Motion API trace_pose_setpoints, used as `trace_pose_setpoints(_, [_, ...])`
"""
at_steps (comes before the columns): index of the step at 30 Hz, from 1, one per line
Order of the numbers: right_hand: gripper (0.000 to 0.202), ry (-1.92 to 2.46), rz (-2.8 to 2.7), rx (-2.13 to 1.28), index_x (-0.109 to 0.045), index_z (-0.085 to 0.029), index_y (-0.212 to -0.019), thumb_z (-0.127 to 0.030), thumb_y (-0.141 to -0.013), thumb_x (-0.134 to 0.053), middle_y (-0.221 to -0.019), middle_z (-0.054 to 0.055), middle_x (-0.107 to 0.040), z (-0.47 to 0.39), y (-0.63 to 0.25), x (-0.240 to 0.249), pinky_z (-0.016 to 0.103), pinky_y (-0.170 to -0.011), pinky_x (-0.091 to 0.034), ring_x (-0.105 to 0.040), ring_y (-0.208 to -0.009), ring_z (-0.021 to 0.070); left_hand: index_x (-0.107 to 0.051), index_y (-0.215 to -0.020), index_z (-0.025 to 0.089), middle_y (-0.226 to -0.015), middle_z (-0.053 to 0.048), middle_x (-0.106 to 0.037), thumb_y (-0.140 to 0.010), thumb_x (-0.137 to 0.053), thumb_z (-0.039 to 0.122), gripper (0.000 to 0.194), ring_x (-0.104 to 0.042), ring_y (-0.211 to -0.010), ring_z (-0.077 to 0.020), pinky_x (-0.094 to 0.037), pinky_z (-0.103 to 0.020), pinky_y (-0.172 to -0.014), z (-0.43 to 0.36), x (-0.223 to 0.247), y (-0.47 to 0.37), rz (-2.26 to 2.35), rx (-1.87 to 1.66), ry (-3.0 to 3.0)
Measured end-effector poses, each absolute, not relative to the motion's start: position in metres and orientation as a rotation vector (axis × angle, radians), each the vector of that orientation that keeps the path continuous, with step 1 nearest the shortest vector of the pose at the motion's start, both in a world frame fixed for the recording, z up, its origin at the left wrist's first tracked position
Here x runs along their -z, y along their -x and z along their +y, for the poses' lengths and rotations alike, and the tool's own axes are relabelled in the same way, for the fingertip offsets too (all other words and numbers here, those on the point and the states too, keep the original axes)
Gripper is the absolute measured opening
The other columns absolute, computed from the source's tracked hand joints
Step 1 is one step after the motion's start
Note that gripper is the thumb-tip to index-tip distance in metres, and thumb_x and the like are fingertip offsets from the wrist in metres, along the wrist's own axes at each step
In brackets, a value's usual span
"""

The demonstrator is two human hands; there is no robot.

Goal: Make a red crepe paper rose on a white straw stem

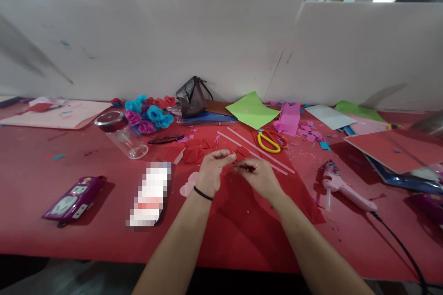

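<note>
Above the middle of the red-covered table, my left hand [215, 169] is closed in a pinch, with a dark band round its wrist. A small piece of red paper [242, 151] shows at its fingertips. Close on the right, my right hand [259, 176] has its thumb and fingers pressed together; what they hold, if anything, is too small to make out. Cut red paper pieces [194, 153] lie behind my left hand. Pale pink petal-shaped pieces [188, 185] rest beside its wrist. A large sheet of red paper [294, 203] spreads beneath both hands.
Yellow-handled scissors [269, 143] and glue sticks [254, 150] lie beyond my hands. A pink glue gun [346, 190] with its cord is on the right. Leftward are a phone [150, 196], glass bottle [121, 136], purple pouch [74, 200] and paper flowers [148, 115]. A white partition [155, 46] stands behind.
</note>
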State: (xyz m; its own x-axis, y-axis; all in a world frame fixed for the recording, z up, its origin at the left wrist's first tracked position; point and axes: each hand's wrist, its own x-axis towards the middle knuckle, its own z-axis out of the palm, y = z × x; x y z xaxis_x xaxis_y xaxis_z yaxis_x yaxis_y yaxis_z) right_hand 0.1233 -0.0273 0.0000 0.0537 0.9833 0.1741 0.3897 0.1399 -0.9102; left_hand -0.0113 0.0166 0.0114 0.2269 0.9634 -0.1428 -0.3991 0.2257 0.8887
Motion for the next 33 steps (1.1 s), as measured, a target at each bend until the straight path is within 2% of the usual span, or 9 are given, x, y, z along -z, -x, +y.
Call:
trace_pose_setpoints(6, [0.027, 1.196, -1.259, -1.155, -0.068, -0.022, -0.087, -0.034, -0.064, -0.073, -0.086, 0.002, -0.071, -0.028, -0.124, -0.01, 0.032, -0.076, -0.047, -0.063, -0.079, 0.0168, -0.059, -0.051, 0.013, -0.071, -0.001, -0.062, -0.045, -0.085, 0.024, 0.029, -0.055, -0.07, -0.0101, -0.043, -0.024, -0.071, 0.015, -0.017, 0.013, 0.769, -0.988, -0.821])
trace_pose_setpoints(10, [0.022, 1.162, -1.232, -1.207, -0.067, -0.02, -0.074, -0.039, -0.065, -0.073, -0.073, -0.001, -0.067, -0.028, -0.125, -0.014, 0.03, -0.071, -0.045, -0.058, -0.069, 0.0137, -0.057, -0.05, 0.013, -0.076, -0.001, -0.063, -0.044, -0.085, 0.024, 0.03, -0.054, -0.071, -0.0101, -0.043, -0.024, -0.07, 0.015, -0.016, 0.011, 0.756, -0.958, -0.827])
trace_pose_setpoints(17, [0.024, 1.194, -1.278, -1.173, -0.063, -0.02, -0.066, -0.043, -0.072, -0.065, -0.061, -0.002, -0.062, -0.028, -0.123, -0.014, 0.028, -0.062, -0.042, -0.053, -0.058, 0.0126, -0.059, -0.059, 0.015, -0.072, 0.001, -0.063, -0.061, -0.077, 0.014, 0.018, -0.054, -0.066, -0.0083, -0.044, -0.023, -0.069, 0.023, -0.01, 0.017, 0.713, -0.989, -0.524])
trace_pose_setpoints(20, [0.025, 1.345, -1.144, -0.987, -0.058, -0.021, -0.061, -0.043, -0.073, -0.061, -0.056, -0.002, -0.057, -0.022, -0.131, -0.005, 0.027, -0.056, -0.038, -0.049, -0.054, 0.0126, -0.06, -0.061, 0.016, -0.073, 0.001, -0.064, -0.064, -0.075, 0.013, 0.016, -0.058, -0.072, -0.0099, -0.046, -0.025, -0.074, 0.025, -0.01, 0.021, 0.646, -0.998, -0.439])
trace_pose_setpoints(25, [0.027, 1.438, -0.637, -0.491, -0.042, -0.023, -0.055, -0.036, -0.076, -0.051, -0.048, -0.006, -0.037, -0.017, -0.157, 0.0, 0.026, -0.047, -0.029, -0.034, -0.048, 0.0117, -0.059, -0.058, 0.016, -0.079, -0.001, -0.066, -0.061, -0.078, 0.014, 0.019, -0.061, -0.083, -0.0116, -0.044, -0.025, -0.078, 0.024, -0.011, 0.024, 0.592, -1.015, -0.555])
trace_pose_setpoints(27, [0.029, 1.497, -0.681, -0.44, -0.042, -0.023, -0.054, -0.038, -0.077, -0.051, -0.048, -0.005, -0.038, -0.018, -0.163, -0.003, 0.027, -0.048, -0.029, -0.034, -0.048, 0.0122, -0.059, -0.056, 0.015, -0.08, -0.001, -0.067, -0.058, -0.079, 0.015, 0.021, -0.061, -0.085, -0.012, -0.044, -0.024, -0.079, 0.023, -0.013, 0.024, 0.597, -1.013, -0.614])
trace_pose_setpoints(30, [0.018, 1.527, -1.008, -0.392, -0.061, -0.021, -0.074, -0.038, -0.069, -0.064, -0.077, 0.004, -0.062, -0.021, -0.157, -0.008, 0.03, -0.06, -0.039, -0.051, -0.067, 0.0172, -0.059, -0.053, 0.014, -0.081, -0.003, -0.068, -0.054, -0.081, 0.016, 0.022, -0.061, -0.086, -0.0128, -0.043, -0.024, -0.081, 0.021, -0.015, 0.022, 0.657, -1.023, -0.675])
trace_pose_setpoints(32, [0.035, 1.456, -1.174, -0.466, -0.064, -0.021, -0.096, -0.038, -0.066, -0.067, -0.102, 0.008, -0.064, -0.023, -0.146, -0.01, 0.031, -0.066, -0.043, -0.056, -0.081, 0.0197, -0.059, -0.053, 0.014, -0.08, -0.003, -0.068, -0.052, -0.083, 0.018, 0.024, -0.061, -0.085, -0.0133, -0.043, -0.025, -0.083, 0.021, -0.016, 0.02, 0.691, -1.041, -0.689])
trace_pose_setpoints(33, [0.038, 1.421, -1.239, -0.561, -0.064, -0.022, -0.101, -0.04, -0.067, -0.066, -0.105, 0.008, -0.065, -0.024, -0.141, -0.01, 0.031, -0.067, -0.043, -0.057, -0.082, 0.0196, -0.06, -0.053, 0.013, -0.08, -0.004, -0.069, -0.05, -0.083, 0.019, 0.025, -0.061, -0.084, -0.0134, -0.043, -0.025, -0.083, 0.022, -0.016, 0.02, 0.699, -1.05, -0.691])
